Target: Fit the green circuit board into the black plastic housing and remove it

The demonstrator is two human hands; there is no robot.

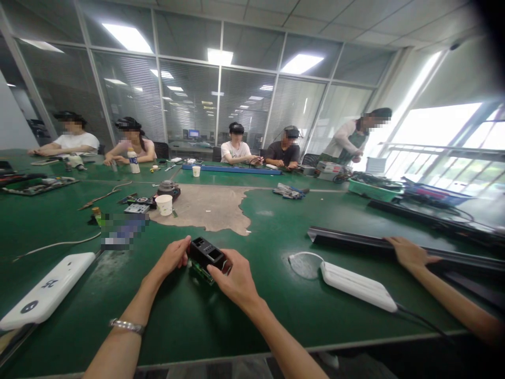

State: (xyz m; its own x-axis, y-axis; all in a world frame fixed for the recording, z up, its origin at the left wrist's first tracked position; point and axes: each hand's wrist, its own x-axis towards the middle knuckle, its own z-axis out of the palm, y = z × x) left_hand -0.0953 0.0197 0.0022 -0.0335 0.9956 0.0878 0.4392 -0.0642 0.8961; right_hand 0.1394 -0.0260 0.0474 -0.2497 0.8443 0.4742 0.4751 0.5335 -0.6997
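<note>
A black plastic housing (206, 252) with rectangular cut-outs in its top is between my two hands, above the green tabletop. Along its lower front side shows the edge of a green circuit board (202, 272). My left hand (172, 259) has its fingers curled against the left end of the housing. Gripping the right end is my right hand (237, 276), thumb at the front and fingers behind. Some thin wires show beside the right fingers. The underside of the housing is hidden.
White power strips (51, 287) (357, 284) lie left and right. A co-worker's hand (408, 252) rests on a long black rail (355, 243). Beyond my hands are a brown sheet (209, 208), a paper cup (164, 205) and gloves (290, 191). Several people sit across the table (276, 316).
</note>
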